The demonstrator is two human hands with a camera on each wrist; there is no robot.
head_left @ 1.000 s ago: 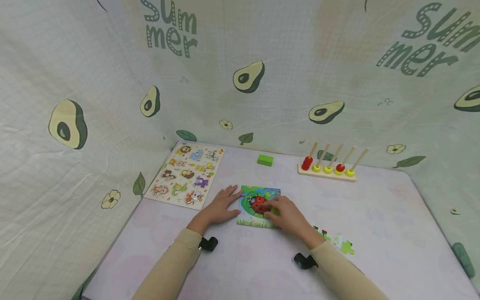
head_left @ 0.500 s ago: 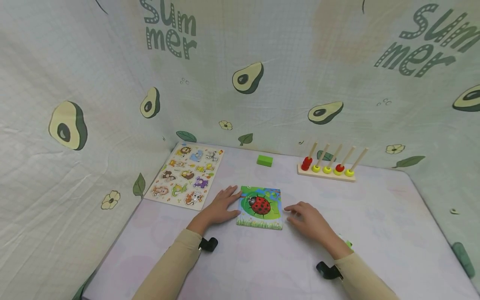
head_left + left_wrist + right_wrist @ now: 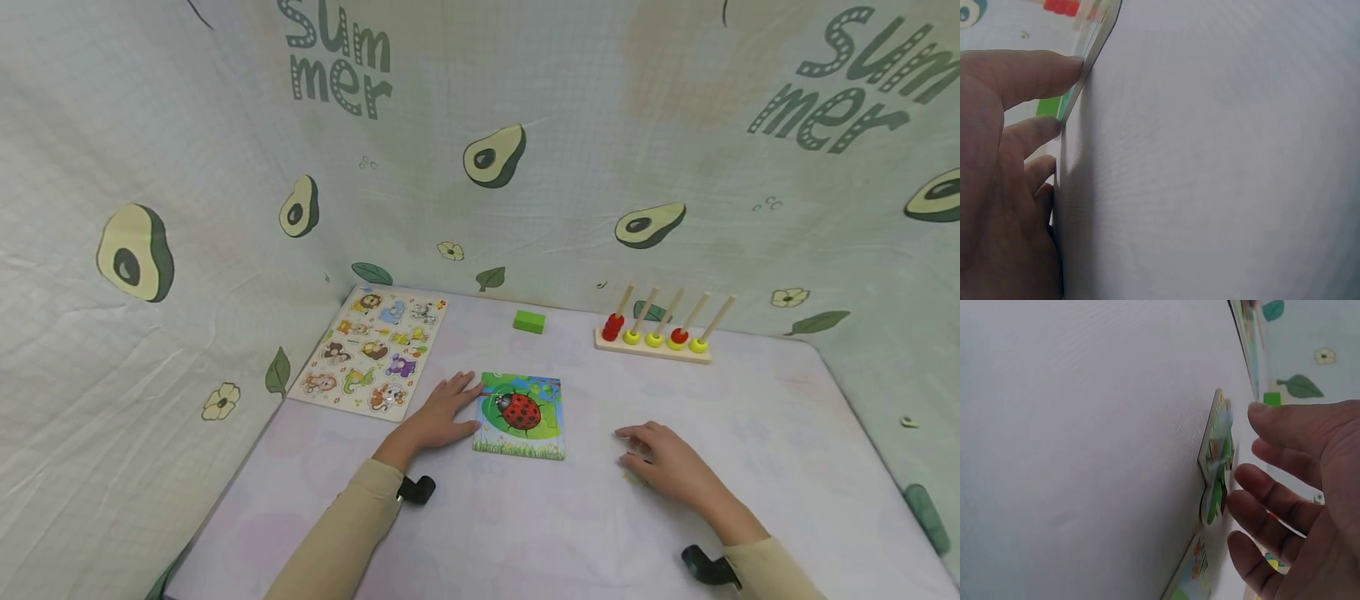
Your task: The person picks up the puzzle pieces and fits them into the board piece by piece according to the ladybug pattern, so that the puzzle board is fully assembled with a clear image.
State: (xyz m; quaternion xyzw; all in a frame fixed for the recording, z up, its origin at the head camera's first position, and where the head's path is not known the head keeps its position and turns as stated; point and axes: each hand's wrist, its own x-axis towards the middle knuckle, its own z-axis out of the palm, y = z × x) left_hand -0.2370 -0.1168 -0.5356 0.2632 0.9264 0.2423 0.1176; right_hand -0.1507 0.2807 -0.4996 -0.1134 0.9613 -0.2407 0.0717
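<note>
A square ladybug jigsaw puzzle (image 3: 519, 416) lies on the table before the person. At its left edge rests the left hand (image 3: 435, 417), fingers spread; the left wrist view shows a thumb (image 3: 1054, 74) and a fingertip touching the board's side. The right hand (image 3: 671, 467) is out to the right of the puzzle, over loose jigsaw pieces, its fingers loosely bent and holding nothing. In the right wrist view a green jigsaw piece (image 3: 1215, 464) lies beside those fingers, with another piece (image 3: 1190, 572) close by. From the head, the right hand mostly hides these pieces.
An animal peg puzzle board (image 3: 367, 350) lies at the back left. Behind the ladybug puzzle is a green block (image 3: 529, 322). A wooden bead-stacking rack (image 3: 652, 348) with red and yellow beads stands at the back right, near the printed cloth wall (image 3: 570, 225).
My right hand has left the ladybug puzzle and moved right and toward the person, over the loose pieces. The left hand stays at the puzzle's left edge.
</note>
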